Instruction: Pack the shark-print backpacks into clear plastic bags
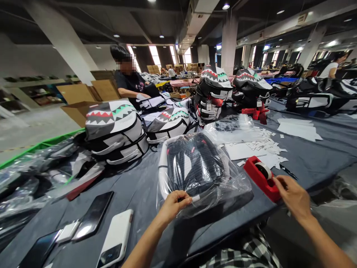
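Note:
In front of me a backpack point(192, 160) lies inside a clear plastic bag point(235, 182), its open side toward me. My left hand point(175, 203) is closed, thumb and fingers pinching the near edge of that bag. A small white strip point(196, 198) sits beside the fingertips. To the right stands a red tape dispenser point(255, 176) with a roll of tape point(263, 170) in it. My right hand point(294, 195) is at the dispenser's near end, thumb and forefinger pinched together on the tape; the tape's end is too small to make out clearly.
Phones point(95, 214) and a white power bank point(117, 234) lie at the front left. Stacked backpacks point(115, 130) stand behind them. Paper slips point(264, 145), more plastic bags point(231, 128) and a pen point(288, 172) are beyond the dispenser. A co-worker point(129, 80) handles a backpack across the table.

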The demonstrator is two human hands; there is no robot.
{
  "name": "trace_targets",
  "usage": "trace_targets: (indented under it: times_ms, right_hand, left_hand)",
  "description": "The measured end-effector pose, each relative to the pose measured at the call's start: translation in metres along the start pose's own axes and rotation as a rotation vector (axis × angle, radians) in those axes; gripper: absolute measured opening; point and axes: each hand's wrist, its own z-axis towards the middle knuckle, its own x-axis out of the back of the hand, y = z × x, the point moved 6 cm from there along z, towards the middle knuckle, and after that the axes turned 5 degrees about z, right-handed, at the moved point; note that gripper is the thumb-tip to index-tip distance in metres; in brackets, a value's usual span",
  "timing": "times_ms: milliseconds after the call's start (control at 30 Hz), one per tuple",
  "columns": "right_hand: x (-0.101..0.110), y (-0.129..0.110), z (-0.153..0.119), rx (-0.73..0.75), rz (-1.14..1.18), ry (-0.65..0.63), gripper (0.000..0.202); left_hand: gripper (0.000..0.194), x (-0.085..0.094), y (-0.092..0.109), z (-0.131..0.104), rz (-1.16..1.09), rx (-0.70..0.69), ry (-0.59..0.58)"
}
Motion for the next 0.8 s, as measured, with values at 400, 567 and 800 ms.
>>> trace_targets:
  times_ms: [400, 567, 800]
  right_hand:
    - [-0.002, 0.065, 0.028, -0.356, 0.127, -0.451, 0.059]
    - [0.005, 0.036, 0.031, -0.323, 0.073, -0.418, 0.061]
    - [0.03, 0.053, -0.041, -0.628, 0.256, -0.061, 0.044]
  left_hand:
    - [0.039, -0.003, -0.001, 0.0, 0.032, 0.019, 0.014]
    - [0.039, -0.004, -0.001, 0.001, -0.005, 0.035, 0.0]
    - [0.04, -0.005, 0.001, 0.0, -0.015, 0.02, -0.011]
